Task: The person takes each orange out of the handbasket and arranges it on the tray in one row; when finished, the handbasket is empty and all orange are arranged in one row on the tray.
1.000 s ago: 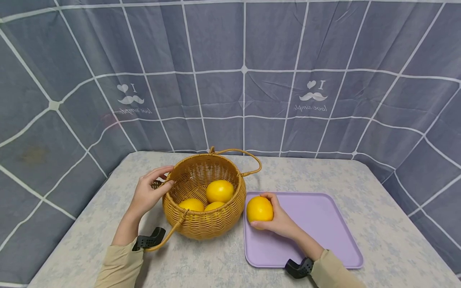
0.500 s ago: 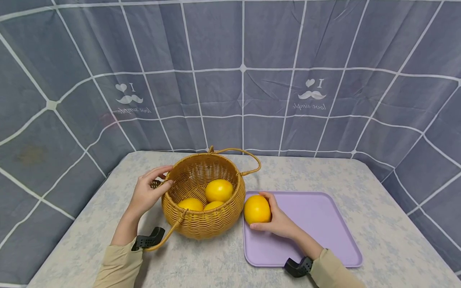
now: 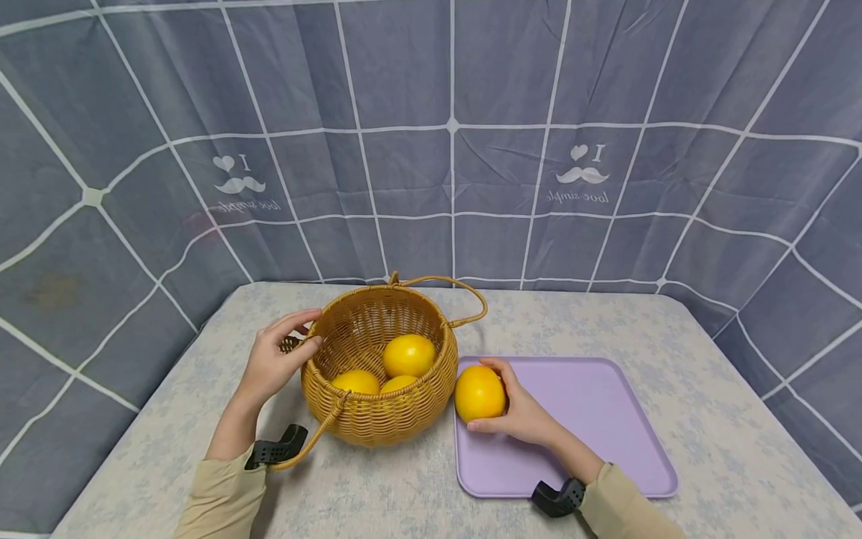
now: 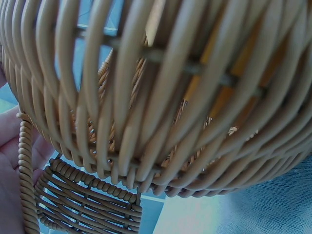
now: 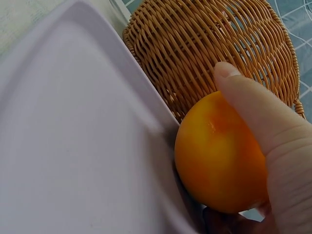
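Observation:
My right hand (image 3: 515,408) grips a round, deep-yellow orange (image 3: 480,394) at the left edge of a lilac tray (image 3: 592,419). In the right wrist view the thumb lies along one side of the orange (image 5: 222,156), low beside the tray wall; the other fingers are mostly hidden. A tan wicker basket (image 3: 384,419) stands left of the tray, holding yellow fruits, 3 of them visible, such as the fruit (image 3: 409,355) at its right. My left hand (image 3: 272,359) holds the basket's left rim between thumb and fingers. Woven wicker (image 4: 161,97) fills most of the left wrist view.
One basket handle (image 3: 465,299) sticks out at the back right; the other handle (image 3: 310,445) hangs at the front left, by the left wrist. A small wicker piece (image 4: 92,195) sits under the left hand. A grey checked curtain (image 3: 431,172) backs the pale patterned table (image 3: 377,494).
The right hand has shifted the orange slightly left, onto the tray's left edge near the basket, then nearly stopped. The left hand keeps its hold on the rim.

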Action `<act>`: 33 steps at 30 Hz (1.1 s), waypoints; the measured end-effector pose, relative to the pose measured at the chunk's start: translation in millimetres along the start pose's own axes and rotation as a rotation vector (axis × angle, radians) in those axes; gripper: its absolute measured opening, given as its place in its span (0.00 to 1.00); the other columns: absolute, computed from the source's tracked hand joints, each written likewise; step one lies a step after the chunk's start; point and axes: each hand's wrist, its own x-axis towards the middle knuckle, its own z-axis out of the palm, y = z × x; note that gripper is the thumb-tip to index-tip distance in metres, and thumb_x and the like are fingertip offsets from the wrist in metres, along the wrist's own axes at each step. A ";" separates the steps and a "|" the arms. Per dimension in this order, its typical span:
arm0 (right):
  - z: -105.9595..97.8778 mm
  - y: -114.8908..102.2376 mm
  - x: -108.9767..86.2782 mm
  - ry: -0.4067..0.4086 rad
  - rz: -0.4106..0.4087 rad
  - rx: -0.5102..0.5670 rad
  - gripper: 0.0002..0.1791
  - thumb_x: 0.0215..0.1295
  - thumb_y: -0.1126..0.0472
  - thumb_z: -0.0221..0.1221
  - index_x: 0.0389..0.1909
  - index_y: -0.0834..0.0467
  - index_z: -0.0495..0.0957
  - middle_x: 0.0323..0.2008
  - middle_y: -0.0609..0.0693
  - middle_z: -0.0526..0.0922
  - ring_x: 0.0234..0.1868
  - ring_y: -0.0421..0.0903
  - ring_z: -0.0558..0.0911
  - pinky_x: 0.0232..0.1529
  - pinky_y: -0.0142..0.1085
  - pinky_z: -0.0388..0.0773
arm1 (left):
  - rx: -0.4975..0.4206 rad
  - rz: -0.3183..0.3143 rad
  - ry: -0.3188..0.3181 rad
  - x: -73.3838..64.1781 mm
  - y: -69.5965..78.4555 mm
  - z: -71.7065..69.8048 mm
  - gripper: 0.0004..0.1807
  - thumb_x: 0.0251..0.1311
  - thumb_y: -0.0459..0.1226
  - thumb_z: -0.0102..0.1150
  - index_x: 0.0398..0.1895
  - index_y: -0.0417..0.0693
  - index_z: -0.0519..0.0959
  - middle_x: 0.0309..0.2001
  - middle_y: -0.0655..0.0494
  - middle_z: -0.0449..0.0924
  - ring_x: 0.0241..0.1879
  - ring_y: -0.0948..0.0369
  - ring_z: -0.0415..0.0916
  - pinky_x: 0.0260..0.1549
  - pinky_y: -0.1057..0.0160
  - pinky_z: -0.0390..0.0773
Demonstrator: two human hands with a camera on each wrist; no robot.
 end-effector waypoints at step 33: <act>-1.6 -39.4 -6.9 0.003 -0.008 -0.017 0.48 0.48 0.61 0.71 0.68 0.60 0.54 0.64 0.59 0.63 0.58 0.55 0.69 0.58 0.54 0.62 | 0.003 0.004 -0.003 0.0 -0.1 -0.2 0.19 0.55 0.23 0.57 0.52 0.29 0.76 0.50 0.36 0.76 0.38 0.58 0.69 0.27 0.73 0.70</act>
